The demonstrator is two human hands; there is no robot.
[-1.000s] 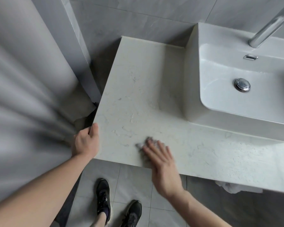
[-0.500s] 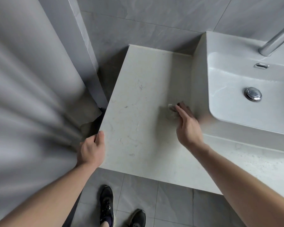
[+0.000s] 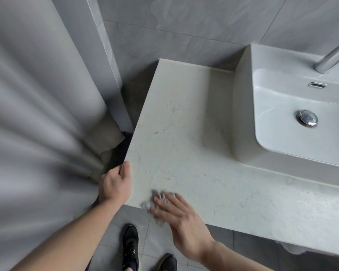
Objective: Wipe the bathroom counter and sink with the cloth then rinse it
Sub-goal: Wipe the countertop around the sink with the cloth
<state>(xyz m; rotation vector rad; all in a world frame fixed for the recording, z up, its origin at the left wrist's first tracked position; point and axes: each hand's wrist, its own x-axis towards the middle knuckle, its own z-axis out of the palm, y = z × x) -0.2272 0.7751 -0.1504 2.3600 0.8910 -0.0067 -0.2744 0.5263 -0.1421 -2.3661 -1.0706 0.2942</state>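
Cloth (image 3: 158,200) is pressed flat under the open right hand (image 3: 181,224) at the counter (image 3: 184,133) corner gripped by the left hand (image 3: 115,185); it could be swept off the edge

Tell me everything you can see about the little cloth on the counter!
The cloth is small, grey and white, crumpled and a bit blurry. It lies at the front left corner of the pale stone-look counter, partly hanging over the front edge. The right hand presses it flat with straight fingers, which hide most of it. The left hand grips the counter's side edge close by and does not touch the cloth. I cannot tell whether it is wet.
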